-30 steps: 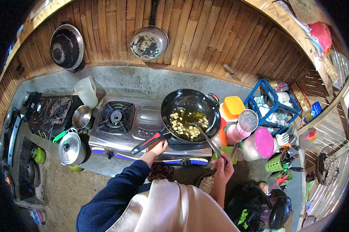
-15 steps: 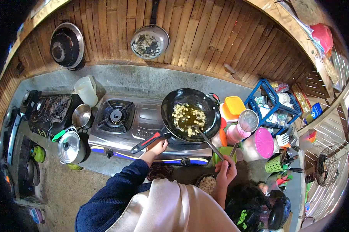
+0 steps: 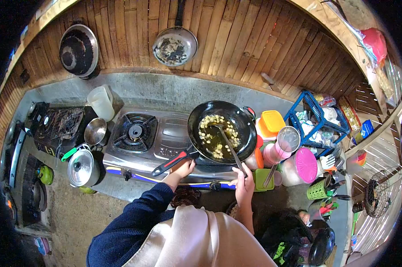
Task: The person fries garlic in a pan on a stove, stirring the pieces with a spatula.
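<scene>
A black wok [image 3: 247, 138] sits on the right burner of the stove [image 3: 169, 127], its handle pointing to the lower left. Inside it, small pale pieces [image 3: 210, 121] lie in yellowish oil. My left hand [image 3: 183, 168] is closed at the wok's red and black handle [image 3: 169, 163], close to the rim. My right hand [image 3: 244, 182] grips the upper end of a long metal spatula [image 3: 229, 144]. The tip of that spatula is among the pale pieces, near the middle of the wok.
Left of the stove are a lidded pot [image 3: 81, 168], a steel bowl [image 3: 95, 131] and a grill [image 3: 60, 124]. To the right stand a green container [image 3: 264, 180], a pink-lidded tub [image 3: 306, 165] and a blue rack [image 3: 316, 111]. A pan [image 3: 175, 46] hangs on the wall.
My right hand has moved left and slightly up. The spatula tip has shifted up and left through the pieces, which are spread differently. My left hand stays at the handle.
</scene>
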Available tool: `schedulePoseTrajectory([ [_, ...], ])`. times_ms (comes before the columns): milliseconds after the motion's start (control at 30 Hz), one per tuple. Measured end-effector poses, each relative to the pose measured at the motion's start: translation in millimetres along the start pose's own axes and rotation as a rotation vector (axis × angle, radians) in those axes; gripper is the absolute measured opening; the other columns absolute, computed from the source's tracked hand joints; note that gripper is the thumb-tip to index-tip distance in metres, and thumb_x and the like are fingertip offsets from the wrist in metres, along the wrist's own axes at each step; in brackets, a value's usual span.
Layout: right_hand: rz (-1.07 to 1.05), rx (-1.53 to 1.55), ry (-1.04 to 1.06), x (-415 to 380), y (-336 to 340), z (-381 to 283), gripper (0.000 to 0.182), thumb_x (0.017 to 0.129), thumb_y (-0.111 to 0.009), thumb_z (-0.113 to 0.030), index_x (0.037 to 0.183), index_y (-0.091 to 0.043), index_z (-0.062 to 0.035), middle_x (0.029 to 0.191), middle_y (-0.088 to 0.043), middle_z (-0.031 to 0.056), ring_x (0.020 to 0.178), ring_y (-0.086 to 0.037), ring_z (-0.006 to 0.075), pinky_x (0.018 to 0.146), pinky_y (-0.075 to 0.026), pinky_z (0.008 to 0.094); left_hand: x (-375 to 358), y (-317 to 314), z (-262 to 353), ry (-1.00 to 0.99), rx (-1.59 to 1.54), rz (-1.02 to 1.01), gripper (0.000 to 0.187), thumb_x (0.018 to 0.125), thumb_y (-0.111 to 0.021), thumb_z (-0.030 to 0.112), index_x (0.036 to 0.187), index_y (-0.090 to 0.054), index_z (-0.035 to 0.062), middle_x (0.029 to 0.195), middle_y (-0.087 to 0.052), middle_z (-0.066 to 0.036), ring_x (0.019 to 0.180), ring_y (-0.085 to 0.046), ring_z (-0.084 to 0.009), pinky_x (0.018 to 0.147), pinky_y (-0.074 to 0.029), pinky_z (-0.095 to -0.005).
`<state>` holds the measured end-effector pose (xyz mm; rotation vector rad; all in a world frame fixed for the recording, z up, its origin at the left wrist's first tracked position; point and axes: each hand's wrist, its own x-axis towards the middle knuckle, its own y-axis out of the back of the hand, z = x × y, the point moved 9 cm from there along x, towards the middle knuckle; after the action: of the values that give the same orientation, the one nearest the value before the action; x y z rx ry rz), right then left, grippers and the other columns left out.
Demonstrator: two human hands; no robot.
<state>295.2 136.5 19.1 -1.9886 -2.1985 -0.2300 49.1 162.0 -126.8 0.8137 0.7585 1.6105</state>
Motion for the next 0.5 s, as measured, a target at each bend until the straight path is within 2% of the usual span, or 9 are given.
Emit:
schedulePoseTrajectory([
  [67,-0.036,-0.051,-0.056,2.1,-4.7,1.7,0.037,0.092,-0.04,-0.015,0.124,-0.036,0.0029,0.103,-0.059,0.0161,0.056,-0.059,0.0145,0.053,-0.049,0.0233,0.7,-3.7,-4.5,0.01,-0.003,0.005,0.041,0.085,-0.04,0.037,0.076,-0.062,0.004,0.069,-0.061,-0.017,0.063,-0.059,-0.0336,0.06,-0.045,-0.0427],
  [167,-0.019,0.031,-0.097,2.5,-4.6,6.2,0.037,0.092,-0.041,-0.015,0.124,-0.037,0.0034,0.103,-0.059,0.017,0.058,-0.06,0.0148,0.054,-0.049,0.0238,1.1,-2.6,-2.8,-0.006,-0.018,0.013,0.041,0.085,-0.04,0.037,0.076,-0.062,0.0043,0.071,-0.061,-0.017,0.064,-0.059,-0.034,0.061,-0.045,-0.0431],
  [300,-0.017,-0.015,-0.062,-0.6,6.0,6.5,0.035,0.091,-0.042,-0.013,0.122,-0.039,0.0038,0.102,-0.059,0.0174,0.059,-0.059,0.0134,0.054,-0.049,0.0233,0.3,2.7,1.4,0.003,0.002,-0.003,0.04,0.085,-0.04,0.037,0.076,-0.063,0.0049,0.072,-0.061,-0.017,0.066,-0.06,-0.0339,0.062,-0.045,-0.0436],
  [400,0.03,0.12,-0.004,-5.8,19.3,-2.4,0.031,0.089,-0.045,-0.007,0.118,-0.044,0.0041,0.093,-0.061,0.014,0.058,-0.054,0.0093,0.053,-0.048,0.0212,0.0,2.5,3.5,-0.006,-0.01,-0.012,0.04,0.085,-0.041,0.037,0.077,-0.063,0.0053,0.072,-0.061,-0.017,0.067,-0.06,-0.0339,0.062,-0.046,-0.0433],
  [500,0.084,0.08,-0.007,-11.7,31.9,-20.0,0.029,0.089,-0.046,-0.007,0.116,-0.046,0.0038,0.088,-0.061,0.0125,0.057,-0.054,0.0091,0.053,-0.048,0.0218,0.0,-2.9,0.5,-0.037,-0.06,0.038,0.039,0.085,-0.041,0.036,0.077,-0.063,0.0055,0.072,-0.061,-0.017,0.067,-0.06,-0.0338,0.062,-0.046,-0.0428],
])
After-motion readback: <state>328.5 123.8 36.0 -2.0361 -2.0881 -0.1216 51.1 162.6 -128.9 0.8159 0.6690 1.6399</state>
